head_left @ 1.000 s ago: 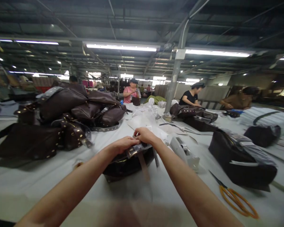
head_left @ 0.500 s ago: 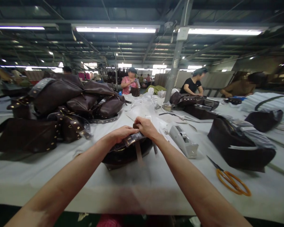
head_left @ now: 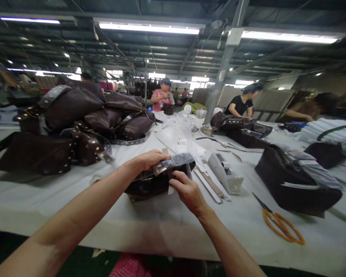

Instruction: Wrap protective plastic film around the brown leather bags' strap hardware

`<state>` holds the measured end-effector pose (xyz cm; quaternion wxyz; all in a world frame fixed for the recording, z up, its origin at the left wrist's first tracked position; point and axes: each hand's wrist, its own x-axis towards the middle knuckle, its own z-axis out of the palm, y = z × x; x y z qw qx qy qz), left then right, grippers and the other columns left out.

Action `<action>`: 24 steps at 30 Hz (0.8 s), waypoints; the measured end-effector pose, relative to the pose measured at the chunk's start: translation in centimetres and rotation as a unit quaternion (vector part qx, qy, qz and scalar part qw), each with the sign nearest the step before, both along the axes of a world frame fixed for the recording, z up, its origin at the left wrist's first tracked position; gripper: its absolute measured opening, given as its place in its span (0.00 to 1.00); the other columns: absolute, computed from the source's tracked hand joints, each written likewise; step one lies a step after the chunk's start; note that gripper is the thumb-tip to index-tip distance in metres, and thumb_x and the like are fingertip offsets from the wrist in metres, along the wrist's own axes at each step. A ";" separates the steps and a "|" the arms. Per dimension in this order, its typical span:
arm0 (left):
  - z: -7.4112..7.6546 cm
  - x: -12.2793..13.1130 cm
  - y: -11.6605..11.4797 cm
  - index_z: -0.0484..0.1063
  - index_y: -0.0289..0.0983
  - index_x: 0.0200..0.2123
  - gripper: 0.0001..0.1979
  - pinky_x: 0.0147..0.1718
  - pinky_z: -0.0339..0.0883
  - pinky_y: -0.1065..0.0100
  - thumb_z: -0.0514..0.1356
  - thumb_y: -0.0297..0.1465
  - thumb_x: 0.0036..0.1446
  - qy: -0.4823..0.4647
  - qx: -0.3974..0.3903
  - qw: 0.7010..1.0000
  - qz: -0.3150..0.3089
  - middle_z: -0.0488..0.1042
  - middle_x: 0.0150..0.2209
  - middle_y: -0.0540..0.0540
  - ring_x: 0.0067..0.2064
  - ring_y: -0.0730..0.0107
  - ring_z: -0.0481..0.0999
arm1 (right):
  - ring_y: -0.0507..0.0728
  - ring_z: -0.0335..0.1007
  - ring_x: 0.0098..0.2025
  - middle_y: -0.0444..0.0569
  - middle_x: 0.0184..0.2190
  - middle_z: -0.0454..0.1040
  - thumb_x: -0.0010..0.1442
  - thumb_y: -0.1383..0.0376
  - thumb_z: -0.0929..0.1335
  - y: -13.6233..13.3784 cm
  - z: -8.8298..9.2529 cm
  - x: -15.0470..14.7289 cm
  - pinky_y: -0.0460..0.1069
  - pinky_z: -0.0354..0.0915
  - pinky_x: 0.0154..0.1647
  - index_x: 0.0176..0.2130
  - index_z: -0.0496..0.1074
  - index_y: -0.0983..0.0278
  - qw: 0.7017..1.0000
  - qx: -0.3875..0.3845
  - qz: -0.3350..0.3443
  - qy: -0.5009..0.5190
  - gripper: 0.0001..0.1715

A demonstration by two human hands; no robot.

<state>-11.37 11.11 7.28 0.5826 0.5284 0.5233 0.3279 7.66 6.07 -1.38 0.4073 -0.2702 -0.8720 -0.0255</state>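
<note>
Right grip [head_left: 188, 192], lowered from beside my left grip [head_left: 153, 158], now pinches the strip [head_left: 171, 189], leaving left alone holding the wrapped strap [head_left: 178, 159].

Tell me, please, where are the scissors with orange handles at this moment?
In the head view, the scissors lie at the lower right on the white table, just on the near side of a large dark bag.
</note>
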 end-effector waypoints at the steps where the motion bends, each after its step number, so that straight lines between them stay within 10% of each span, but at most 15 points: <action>1: 0.0 0.0 -0.1 0.72 0.34 0.23 0.13 0.21 0.58 0.71 0.67 0.39 0.44 0.000 0.003 1.000 0.000 0.72 0.18 0.50 0.21 0.72 0.68 | 0.55 0.71 0.48 0.53 0.46 0.73 0.66 0.71 0.56 0.3 0.2 -0.2 0.48 0.69 0.47 0.44 0.74 0.60 0.999 -0.018 0.016 0.031 0.20; 11: -0.5 -0.5 0.3 0.71 0.35 0.24 0.17 0.20 0.56 0.72 0.68 0.43 0.39 -0.005 0.028 0.999 -0.023 0.70 0.19 0.52 0.21 0.74 0.66 | 0.62 0.66 0.51 0.52 0.47 0.73 0.61 0.63 0.66 3.0 4.4 -1.1 0.59 0.61 0.55 0.34 0.74 0.59 0.987 -0.014 -0.074 0.145 0.06; 17: -0.5 -0.6 0.1 0.73 0.33 0.24 0.18 0.20 0.54 0.72 0.68 0.44 0.40 -0.005 0.060 0.997 -0.048 0.69 0.19 0.52 0.21 0.75 0.64 | 0.61 0.68 0.52 0.51 0.47 0.75 0.57 0.66 0.65 4.2 6.1 -0.8 0.57 0.60 0.55 0.47 0.71 0.61 0.968 -0.230 -0.017 0.093 0.16; 24: -0.1 -0.4 -0.6 0.72 0.34 0.24 0.22 0.18 0.49 0.71 0.67 0.49 0.38 0.025 0.082 0.994 -0.070 0.64 0.18 0.54 0.20 0.77 0.58 | 0.59 0.70 0.43 0.45 0.35 0.76 0.57 0.64 0.65 5.0 8.5 -0.3 0.60 0.52 0.60 0.33 0.73 0.61 0.954 -0.294 0.053 0.012 0.07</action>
